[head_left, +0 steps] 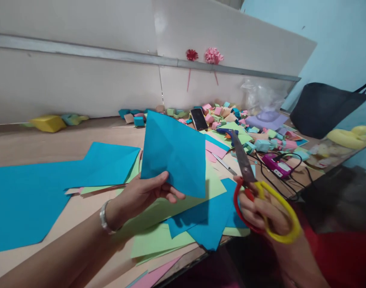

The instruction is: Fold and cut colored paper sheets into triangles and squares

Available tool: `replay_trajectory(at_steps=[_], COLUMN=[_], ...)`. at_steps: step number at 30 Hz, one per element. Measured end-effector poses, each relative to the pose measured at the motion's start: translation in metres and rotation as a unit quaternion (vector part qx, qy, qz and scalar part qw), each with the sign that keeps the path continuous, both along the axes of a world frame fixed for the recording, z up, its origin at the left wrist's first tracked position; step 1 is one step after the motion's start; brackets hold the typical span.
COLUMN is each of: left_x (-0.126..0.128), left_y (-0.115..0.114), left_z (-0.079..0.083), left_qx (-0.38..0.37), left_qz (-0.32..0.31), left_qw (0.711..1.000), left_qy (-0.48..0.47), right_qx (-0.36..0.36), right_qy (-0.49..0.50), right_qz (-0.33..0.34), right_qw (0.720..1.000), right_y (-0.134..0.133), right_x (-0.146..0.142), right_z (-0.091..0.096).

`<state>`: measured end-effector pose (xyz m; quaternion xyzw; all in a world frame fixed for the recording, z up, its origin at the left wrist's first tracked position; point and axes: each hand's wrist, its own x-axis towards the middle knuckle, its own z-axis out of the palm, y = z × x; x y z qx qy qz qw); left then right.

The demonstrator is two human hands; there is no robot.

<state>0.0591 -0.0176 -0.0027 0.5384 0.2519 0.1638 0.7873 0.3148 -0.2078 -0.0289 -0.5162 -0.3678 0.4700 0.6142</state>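
Observation:
My left hand (154, 188) pinches the lower left edge of a blue sheet of paper (175, 154), roughly square and held upright above the table. To the right, my right hand (269, 210) is wrapped round a pair of scissors (243, 158) with one red and one yellow handle. The blades look closed together and point up and away, apart from the blue sheet. Below both hands lie more blue paper pieces (208, 228) and light green sheets (159, 240). A larger blue sheet (27, 200) spreads over the table at left.
Small folded paper boxes (262, 145) in several colours crowd the back right. Among them lie a phone (199, 119) and a blue glue gun (226, 131). A purple power strip (277, 166) with black cables sits near the right edge. A yellow box (47, 123) stands at back left.

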Motion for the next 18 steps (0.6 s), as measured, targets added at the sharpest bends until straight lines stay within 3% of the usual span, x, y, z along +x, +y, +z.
replay_trajectory(at_steps=[4,11,16,18], left_x=[0.001,0.004,0.016,0.02], left_y=[-0.007,-0.01,-0.031,-0.043], left_z=[-0.001,-0.004,-0.007,-0.007], left_qx=[0.008,-0.009,-0.034,-0.032], left_qz=[-0.03,-0.018,0.116,0.111], left_qw=[0.999,1.0,0.983,0.981], left_qy=[-0.011,0.019,-0.139,-0.156], right_qx=[0.032,0.035,0.023,0.03], right_qy=[0.021,0.012,0.036,0.036], right_qz=[-0.056,-0.093,-0.116,-0.136], right_qw=[0.998,0.995,0.992,0.99], right_y=[0.038,0.068,0.077,0.078], right_x=[-0.026,-0.041,-0.051,-0.056], right_z=[0.014,0.018,0.027,0.03])
